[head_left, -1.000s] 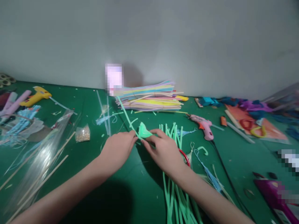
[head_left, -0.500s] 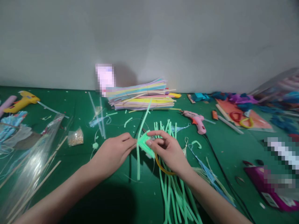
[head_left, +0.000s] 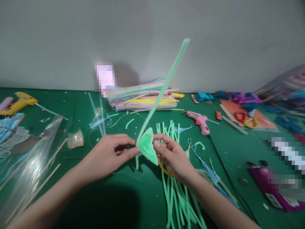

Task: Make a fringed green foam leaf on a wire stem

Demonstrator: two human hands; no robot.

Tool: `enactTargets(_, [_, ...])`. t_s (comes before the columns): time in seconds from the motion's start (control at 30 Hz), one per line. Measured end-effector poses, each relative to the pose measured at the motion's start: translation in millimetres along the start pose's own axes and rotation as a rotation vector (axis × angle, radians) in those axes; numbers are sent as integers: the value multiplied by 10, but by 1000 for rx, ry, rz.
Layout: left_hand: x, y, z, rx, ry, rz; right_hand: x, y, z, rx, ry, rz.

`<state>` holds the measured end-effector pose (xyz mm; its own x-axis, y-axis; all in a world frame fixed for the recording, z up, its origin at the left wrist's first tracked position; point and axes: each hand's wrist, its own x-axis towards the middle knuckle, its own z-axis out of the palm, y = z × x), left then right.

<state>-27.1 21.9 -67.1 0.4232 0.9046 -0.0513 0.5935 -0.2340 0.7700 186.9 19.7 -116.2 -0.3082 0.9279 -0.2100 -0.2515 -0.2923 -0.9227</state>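
A long mint-green pipe cleaner (head_left: 164, 87) slants up to the right from my fingers, its short end hanging below. It meets a fan-shaped piece of green pipe cleaner (head_left: 148, 147). My left hand (head_left: 116, 154) pinches the two where they join, thumb on the front. My right hand (head_left: 170, 152) has thumb and forefinger closed at the right edge of the fan-shaped piece. Under the right palm shows a curved yellow-orange handle (head_left: 165, 168); the rest of it is hidden, so I cannot tell whether the hand holds it.
Loose green pipe cleaners (head_left: 175, 197) lie below my right hand. Behind are bundled pastel pipe cleaners (head_left: 143, 98). A pink glue gun (head_left: 201, 122) with a black cord lies right, a yellow glue gun (head_left: 20, 103) far left. Plastic sleeves (head_left: 35, 171) and a small bead bag (head_left: 75, 139) lie left.
The long end of the pipe cleaner now reaches much higher and farther right, and its lower end is shorter. My left thumb has come forward onto the join; the green piece has turned.
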Motion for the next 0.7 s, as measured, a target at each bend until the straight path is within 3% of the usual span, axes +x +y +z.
enactTargets(0.1, [7,5,-7,-80,62,-97,-14,23,48,-34,-108,-34])
enactTargets(0.23, [18,21,-10,-170,81,-142,-53,-13,121,-156,-328,44])
enactTargets(0.47, [12,48,-41,-107,131,-105,-2,-71,10,-240,-226,-14])
enactTargets(0.7, [21,22,-67,-86,153,-111,-79,-321,-50,-326,-236,21])
